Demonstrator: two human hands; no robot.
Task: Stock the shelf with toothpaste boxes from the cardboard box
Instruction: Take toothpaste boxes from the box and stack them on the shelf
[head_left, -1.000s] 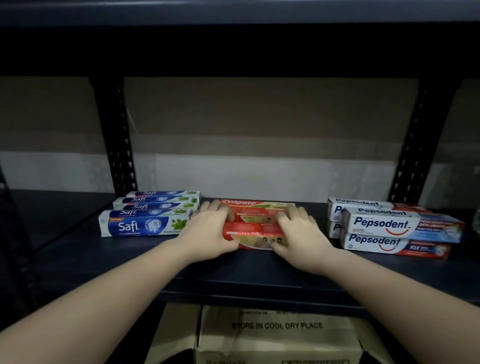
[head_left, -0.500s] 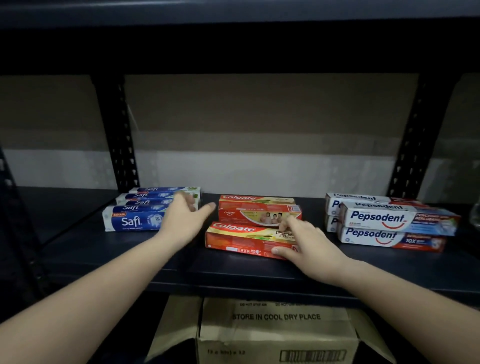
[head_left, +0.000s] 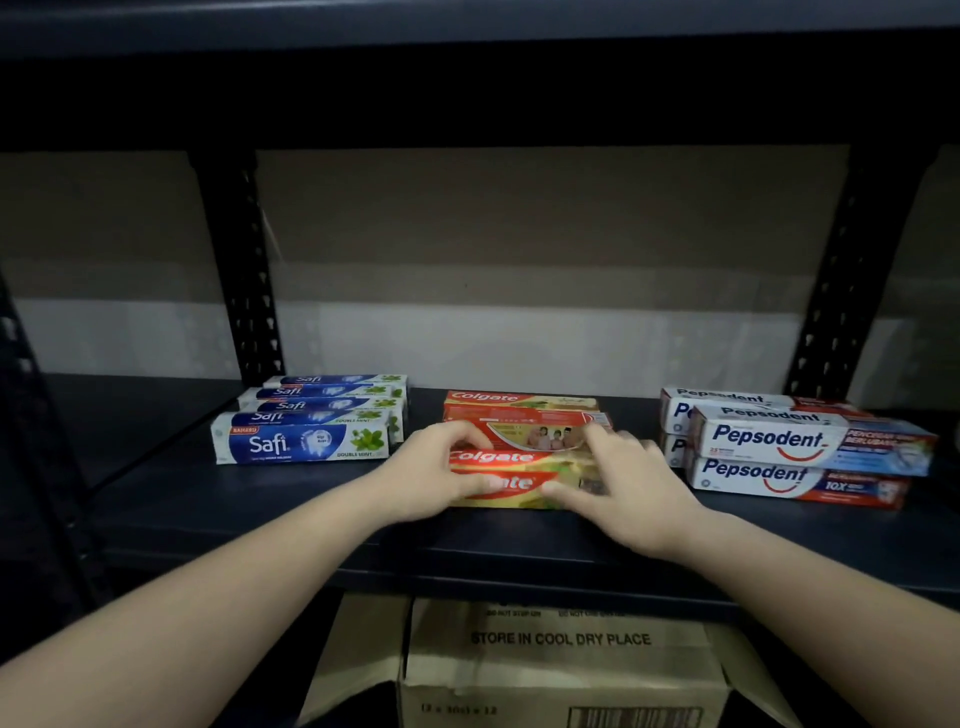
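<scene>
**Two hands on the front Colgate box**

Both of our hands sit on the front Colgate box (head_left: 519, 480), which lies lengthwise on the dark shelf (head_left: 260, 512) near its front edge. Our left hand (head_left: 434, 475) wraps the box's left end, fingers curled over the top face and thumb pressed on the front face. Our right hand (head_left: 626, 486) covers the right end, fingers spread across the top and thumb on the front; it is blurred, so we cannot tell how firmly it grips. Just behind our hands lie more Colgate boxes (head_left: 522, 415), touching the front one. Off to the side of our left hand, a little apart, are the blue Safi boxes (head_left: 306, 441), one row behind another. Beyond our right hand stand the white Pepsodent boxes (head_left: 789, 447), stacked two high. Below our forearms, under the shelf edge, sits the cardboard box (head_left: 561, 665), printed "STORE IN COOL DRY PLACE", with its flaps open. Black perforated uprights (head_left: 244, 270) rise behind both side groups.
</scene>
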